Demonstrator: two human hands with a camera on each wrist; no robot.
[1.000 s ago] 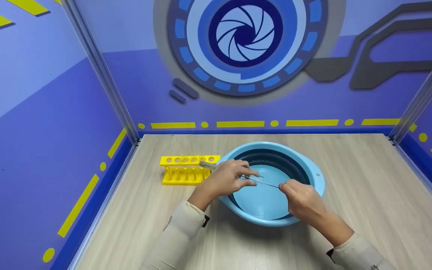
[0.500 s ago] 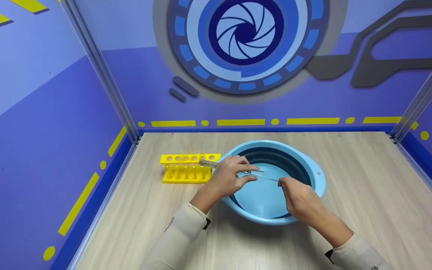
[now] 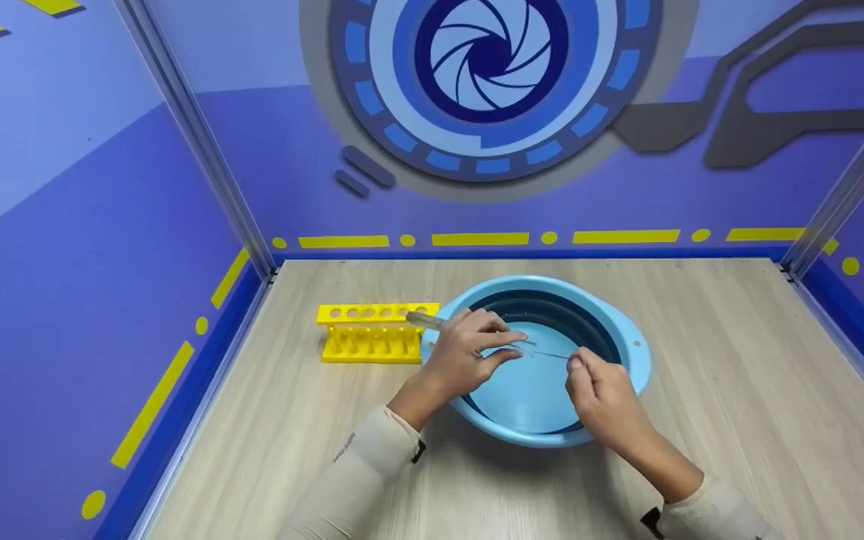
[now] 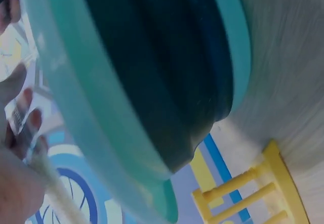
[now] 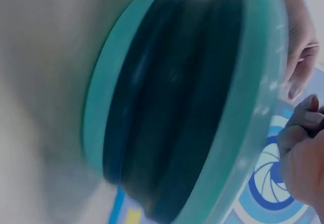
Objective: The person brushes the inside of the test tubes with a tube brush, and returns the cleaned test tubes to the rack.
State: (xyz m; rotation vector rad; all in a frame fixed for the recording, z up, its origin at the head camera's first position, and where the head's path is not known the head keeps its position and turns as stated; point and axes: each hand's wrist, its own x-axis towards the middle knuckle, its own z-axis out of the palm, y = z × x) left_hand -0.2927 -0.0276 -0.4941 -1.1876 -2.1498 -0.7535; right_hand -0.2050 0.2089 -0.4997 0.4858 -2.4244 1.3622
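Note:
Over the blue basin, my left hand holds a clear test tube between thumb and fingers. Its greyish, bristle-filled end sticks out to the left, and its clear mouth points right. The thin wire of a test tube brush runs from that mouth to my right hand, which pinches its end with curled fingers. In the left wrist view the whitish tube slants out below the left hand. The right wrist view shows the curled right hand above the basin rim, hiding the wire end.
A yellow test tube rack stands left of the basin, close to its rim, with its round holes upward. Wooden tabletop surrounds both. Blue printed panels with metal corner posts enclose the back and sides.
Both hands have shifted slightly right over the basin, with the tube still in the left hand. My right hand has turned a little, the wire still in its fingers.

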